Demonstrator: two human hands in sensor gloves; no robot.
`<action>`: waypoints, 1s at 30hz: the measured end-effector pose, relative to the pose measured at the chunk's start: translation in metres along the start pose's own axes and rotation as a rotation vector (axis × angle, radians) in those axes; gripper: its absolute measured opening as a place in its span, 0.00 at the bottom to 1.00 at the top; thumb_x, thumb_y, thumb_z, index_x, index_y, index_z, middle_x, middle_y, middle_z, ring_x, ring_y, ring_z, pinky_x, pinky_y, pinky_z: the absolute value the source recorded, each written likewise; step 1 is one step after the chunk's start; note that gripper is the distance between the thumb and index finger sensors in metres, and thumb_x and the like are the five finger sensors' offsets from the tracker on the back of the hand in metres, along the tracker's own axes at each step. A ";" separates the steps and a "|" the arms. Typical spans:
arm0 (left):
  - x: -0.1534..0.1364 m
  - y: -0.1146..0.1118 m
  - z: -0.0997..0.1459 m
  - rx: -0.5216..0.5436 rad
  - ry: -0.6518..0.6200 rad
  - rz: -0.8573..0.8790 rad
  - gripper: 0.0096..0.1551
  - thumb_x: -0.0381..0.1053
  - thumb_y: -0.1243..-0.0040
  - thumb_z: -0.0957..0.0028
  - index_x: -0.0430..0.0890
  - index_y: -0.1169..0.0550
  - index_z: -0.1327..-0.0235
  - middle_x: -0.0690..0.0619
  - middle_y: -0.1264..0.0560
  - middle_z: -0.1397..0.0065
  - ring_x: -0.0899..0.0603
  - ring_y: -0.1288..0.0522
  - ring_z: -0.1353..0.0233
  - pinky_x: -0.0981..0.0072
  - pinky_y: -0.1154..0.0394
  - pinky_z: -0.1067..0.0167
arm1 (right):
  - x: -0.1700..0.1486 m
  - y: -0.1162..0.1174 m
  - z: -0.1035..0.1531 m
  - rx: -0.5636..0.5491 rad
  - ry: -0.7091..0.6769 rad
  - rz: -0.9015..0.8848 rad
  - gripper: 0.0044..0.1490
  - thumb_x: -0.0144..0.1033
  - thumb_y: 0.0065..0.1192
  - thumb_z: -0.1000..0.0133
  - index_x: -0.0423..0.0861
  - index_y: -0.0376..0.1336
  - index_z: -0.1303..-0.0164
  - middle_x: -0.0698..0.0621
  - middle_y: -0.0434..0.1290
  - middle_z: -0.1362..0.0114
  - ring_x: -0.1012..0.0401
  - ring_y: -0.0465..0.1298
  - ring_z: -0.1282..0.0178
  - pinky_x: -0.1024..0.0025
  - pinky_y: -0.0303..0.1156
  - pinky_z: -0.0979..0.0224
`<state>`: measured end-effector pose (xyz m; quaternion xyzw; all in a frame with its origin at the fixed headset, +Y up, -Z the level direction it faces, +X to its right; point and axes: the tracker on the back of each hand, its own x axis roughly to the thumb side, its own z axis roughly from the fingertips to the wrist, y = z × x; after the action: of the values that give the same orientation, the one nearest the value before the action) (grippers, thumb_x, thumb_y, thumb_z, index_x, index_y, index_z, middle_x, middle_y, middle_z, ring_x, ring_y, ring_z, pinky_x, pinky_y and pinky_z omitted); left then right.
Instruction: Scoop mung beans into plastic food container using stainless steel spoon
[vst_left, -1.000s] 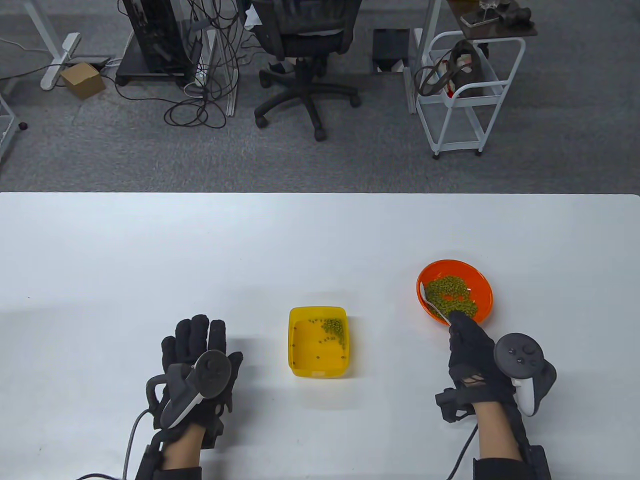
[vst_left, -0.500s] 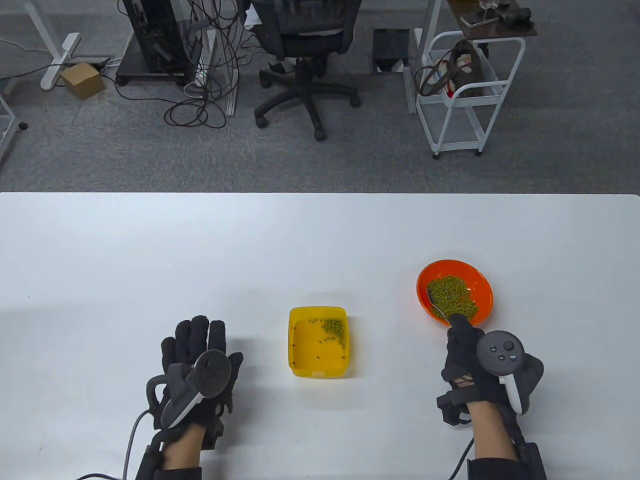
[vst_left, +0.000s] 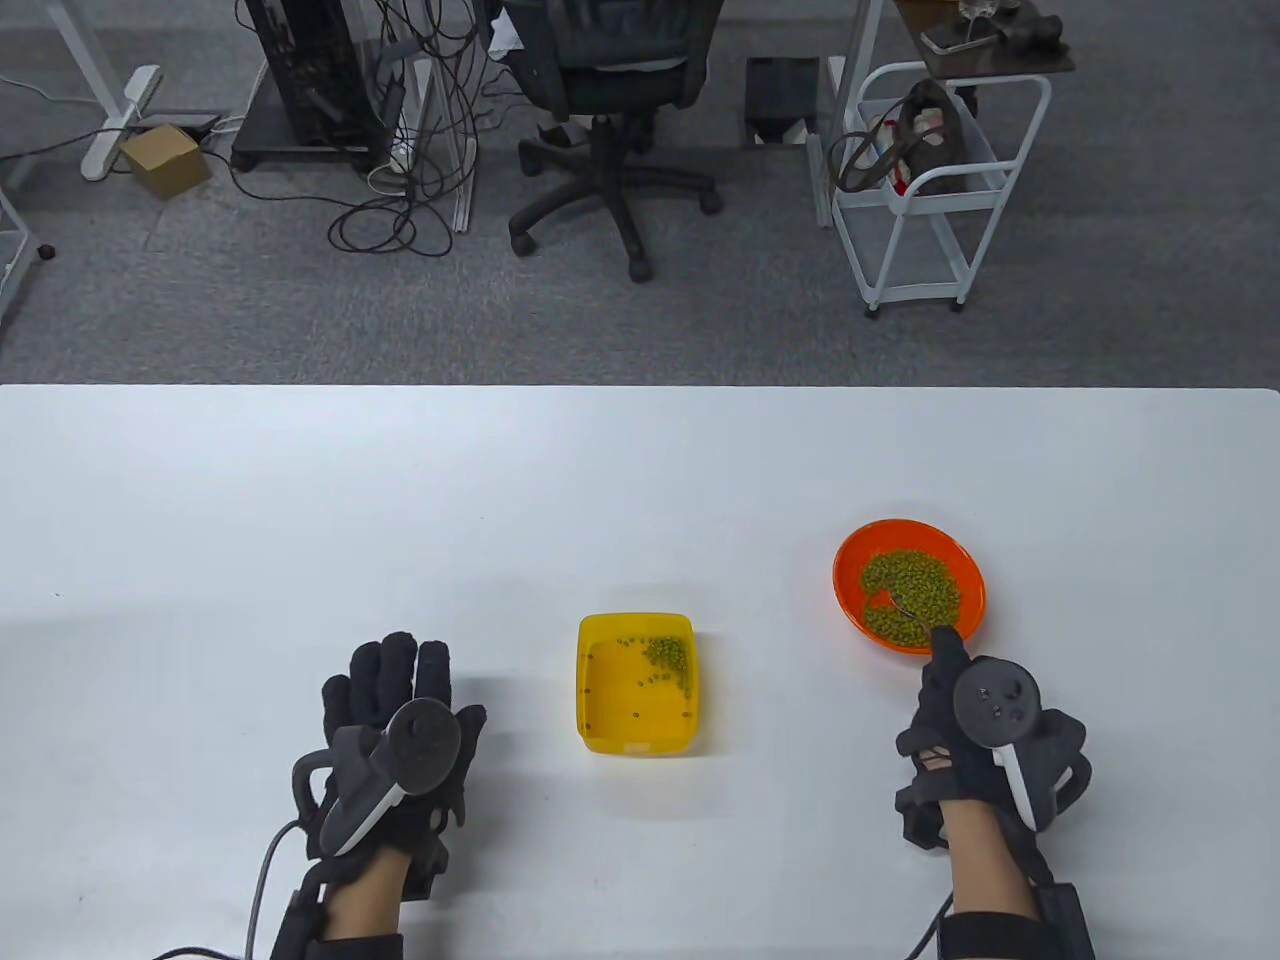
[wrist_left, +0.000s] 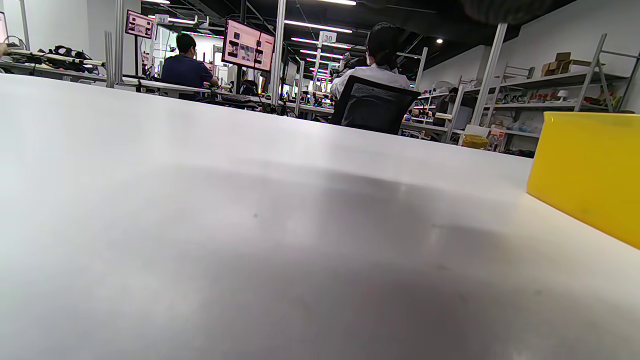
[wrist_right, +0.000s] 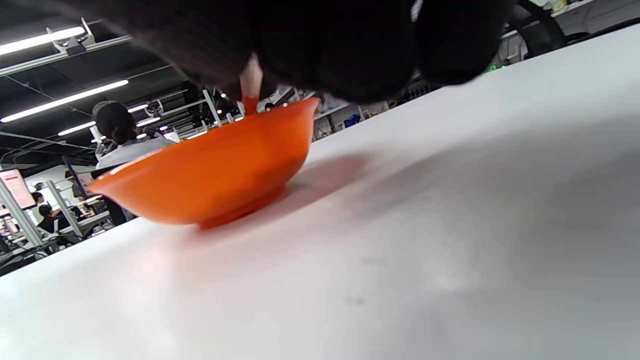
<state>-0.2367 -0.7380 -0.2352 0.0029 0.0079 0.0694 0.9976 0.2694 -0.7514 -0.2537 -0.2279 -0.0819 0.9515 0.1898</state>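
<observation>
A: How do the hands sit?

B: The left hand (vst_left: 400, 735) lies flat on the white table (vst_left: 640, 470), palm down, fingers spread and holding nothing. The right hand (vst_left: 975, 735) is at the near rim of the orange bowl (vst_left: 965, 570), its fingers closed around the handle of the stainless steel spoon (vst_left: 912, 612).

A: And the spoon itself?

B: Only a thin sliver of metal shows among the mung beans (vst_left: 915, 590) — its bowl end is down in the pile and hard to make out. The beans fill most of the orange bowl, with a bare orange patch at the left.

A: Where's the container?

B: The yellow plastic food container (vst_left: 636, 682) stands between the hands, well apart from the bowl, with a small cluster of beans in its far right corner and a few strays.

A: Anything from the wrist cameras?

B: The right wrist view shows the bowl's (wrist_right: 210, 175) outer wall with dark glove above — the spoon handle is blurred there. The left wrist view catches one yellow wall (wrist_left: 585, 170) of the container, cut off at the edge.
</observation>
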 end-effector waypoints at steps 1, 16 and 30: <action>0.000 0.000 0.000 -0.002 0.000 0.003 0.45 0.65 0.52 0.49 0.52 0.52 0.23 0.43 0.59 0.16 0.31 0.59 0.18 0.31 0.63 0.27 | 0.000 0.000 0.000 0.001 0.001 -0.004 0.27 0.41 0.62 0.42 0.57 0.65 0.30 0.59 0.72 0.44 0.57 0.74 0.46 0.48 0.68 0.32; 0.000 -0.001 -0.001 -0.023 -0.001 0.015 0.46 0.65 0.52 0.49 0.52 0.53 0.23 0.42 0.61 0.16 0.31 0.60 0.18 0.31 0.64 0.27 | 0.003 0.003 0.001 0.046 -0.029 0.009 0.29 0.39 0.59 0.41 0.57 0.61 0.27 0.57 0.70 0.36 0.56 0.74 0.42 0.48 0.69 0.32; 0.000 -0.001 -0.001 -0.024 -0.005 0.016 0.46 0.65 0.52 0.49 0.52 0.53 0.23 0.42 0.62 0.17 0.31 0.62 0.18 0.31 0.64 0.27 | 0.006 0.004 0.002 0.033 -0.087 -0.037 0.29 0.37 0.55 0.40 0.53 0.60 0.27 0.55 0.67 0.35 0.57 0.71 0.42 0.49 0.66 0.30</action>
<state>-0.2368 -0.7387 -0.2357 -0.0090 0.0047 0.0773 0.9970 0.2629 -0.7529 -0.2556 -0.1815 -0.0784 0.9581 0.2072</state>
